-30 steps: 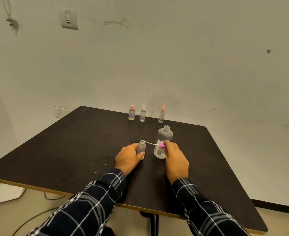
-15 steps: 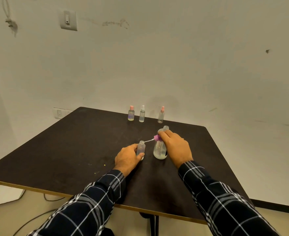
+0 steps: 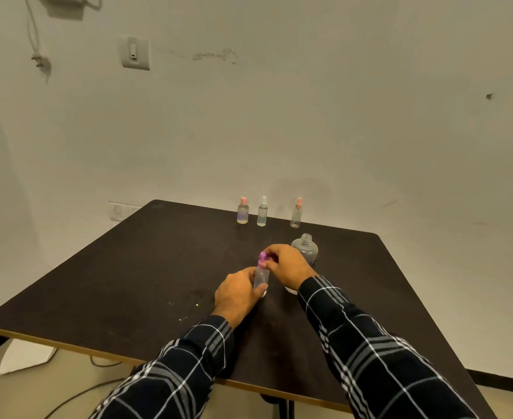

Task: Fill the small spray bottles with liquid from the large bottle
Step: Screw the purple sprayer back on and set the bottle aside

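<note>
The left hand (image 3: 237,294) is curled round a small translucent plastic spray bottle (image 3: 261,278), which stands upright near the middle of the dark brown square table (image 3: 128,282). Its fingers wrap the bottle's far side and the thumb crosses its base, so the liquid level inside cannot be made out.

The right hand (image 3: 285,264) comes in from three o'clock and pinches a pink-purple spray cap (image 3: 262,259) at the bottle's neck. The cap is blurred, and I cannot tell whether it is seated.

At about one o'clock from the held bottle, just behind the right hand, stands a large clear plastic bottle (image 3: 305,247) with its neck uncapped. The hand and the dark plaid sleeve (image 3: 370,358) hide most of its lower body; only a pale sliver of the base shows under the wrist.

At twelve o'clock, by the table's far edge, stand a squat pink-capped spray bottle (image 3: 242,211), a white-capped spray bottle (image 3: 262,213) and a slim pink-capped spray bottle (image 3: 296,214). The squat one shows a purple-yellow tint low down; whether that is a label or its contents cannot be told, and any print is too small to read.

Both sleeves and the table's near right corner are cut off by the frame. High at eleven o'clock is a grey wall switch (image 3: 134,52), its marking unreadable.
</note>
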